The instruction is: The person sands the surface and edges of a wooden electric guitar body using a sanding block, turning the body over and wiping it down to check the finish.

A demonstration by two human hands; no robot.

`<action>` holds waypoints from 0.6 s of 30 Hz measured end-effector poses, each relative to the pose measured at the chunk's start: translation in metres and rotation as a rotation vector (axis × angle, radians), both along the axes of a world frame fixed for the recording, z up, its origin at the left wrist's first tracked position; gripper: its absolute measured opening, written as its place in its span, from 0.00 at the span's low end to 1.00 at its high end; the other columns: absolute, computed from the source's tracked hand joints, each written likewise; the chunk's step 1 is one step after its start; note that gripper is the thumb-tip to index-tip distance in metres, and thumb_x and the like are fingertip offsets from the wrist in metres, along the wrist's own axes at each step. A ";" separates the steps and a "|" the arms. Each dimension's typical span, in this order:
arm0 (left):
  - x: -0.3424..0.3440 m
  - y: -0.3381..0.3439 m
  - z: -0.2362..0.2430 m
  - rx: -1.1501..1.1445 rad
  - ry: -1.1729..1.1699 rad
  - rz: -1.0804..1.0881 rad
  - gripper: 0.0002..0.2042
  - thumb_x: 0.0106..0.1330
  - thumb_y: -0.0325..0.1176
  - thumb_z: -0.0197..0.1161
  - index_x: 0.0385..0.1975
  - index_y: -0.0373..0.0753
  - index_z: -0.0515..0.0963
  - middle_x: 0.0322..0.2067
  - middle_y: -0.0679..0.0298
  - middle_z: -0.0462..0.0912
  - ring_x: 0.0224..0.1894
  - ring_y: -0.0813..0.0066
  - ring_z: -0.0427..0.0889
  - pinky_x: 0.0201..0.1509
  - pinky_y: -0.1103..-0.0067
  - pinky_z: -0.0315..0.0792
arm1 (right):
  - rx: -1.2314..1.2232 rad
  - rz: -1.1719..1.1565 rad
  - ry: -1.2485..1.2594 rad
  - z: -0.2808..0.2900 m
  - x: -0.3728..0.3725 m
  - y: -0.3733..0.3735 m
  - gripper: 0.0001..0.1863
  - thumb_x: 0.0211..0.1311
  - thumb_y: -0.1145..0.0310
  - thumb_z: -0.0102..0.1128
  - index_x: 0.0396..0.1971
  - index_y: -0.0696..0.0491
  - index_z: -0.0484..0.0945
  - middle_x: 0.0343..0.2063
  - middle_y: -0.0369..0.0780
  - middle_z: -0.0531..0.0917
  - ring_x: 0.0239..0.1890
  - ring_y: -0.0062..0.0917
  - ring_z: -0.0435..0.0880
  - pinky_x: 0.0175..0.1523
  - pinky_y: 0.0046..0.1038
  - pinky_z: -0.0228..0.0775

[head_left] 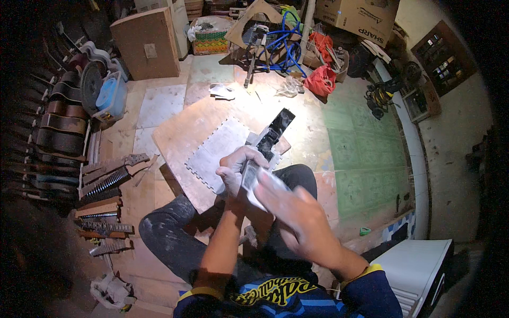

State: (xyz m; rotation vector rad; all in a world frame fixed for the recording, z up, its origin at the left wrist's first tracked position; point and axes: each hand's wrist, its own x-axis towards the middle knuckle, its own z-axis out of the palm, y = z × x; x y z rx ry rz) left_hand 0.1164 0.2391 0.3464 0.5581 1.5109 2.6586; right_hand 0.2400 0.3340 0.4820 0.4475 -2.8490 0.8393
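Observation:
A long black piece (281, 123), dusted white in places, points away from me over the work board; its exact kind does not show. My left hand (241, 165), powdered white, is closed around its near part. My right hand (294, 214), smeared by motion, presses a pale folded sheet (256, 200) against the near end of the piece. Whether the sheet is cloth or paper cannot be made out. Beneath the hands are my dark, dusty trouser legs (172, 230). A grey foam mat (217, 148) with toothed edges lies on the board beside the piece.
Guitar bodies (63, 124) stand in a row at the left, with several guitar necks (108, 180) nearer me. A cardboard box (146, 45), a blue hose (289, 45) and a red bag (321, 82) are at the back. A white appliance (413, 270) stands at the lower right.

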 end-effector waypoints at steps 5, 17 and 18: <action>0.002 0.005 -0.012 -0.258 0.032 0.131 0.53 0.51 0.84 0.19 0.20 0.32 0.74 0.22 0.63 0.77 0.25 0.78 0.75 0.32 0.79 0.71 | -0.041 -0.025 0.106 -0.009 -0.025 -0.005 0.39 0.44 0.80 0.62 0.64 0.50 0.69 0.64 0.42 0.72 0.31 0.37 0.73 0.39 0.31 0.69; 0.010 0.001 0.008 -0.177 -0.159 0.022 0.56 0.44 0.87 0.18 0.21 0.31 0.74 0.22 0.60 0.77 0.26 0.74 0.75 0.35 0.79 0.72 | -0.121 -0.020 -0.009 0.000 -0.008 0.003 0.33 0.49 0.82 0.58 0.60 0.52 0.74 0.62 0.44 0.74 0.28 0.39 0.68 0.40 0.30 0.66; 0.009 0.001 0.004 -0.134 -0.081 0.019 0.55 0.45 0.87 0.19 0.20 0.31 0.73 0.22 0.60 0.77 0.26 0.74 0.75 0.35 0.79 0.71 | -0.126 -0.014 -0.001 0.001 -0.006 0.002 0.33 0.49 0.82 0.58 0.60 0.52 0.74 0.62 0.44 0.74 0.28 0.39 0.68 0.40 0.30 0.66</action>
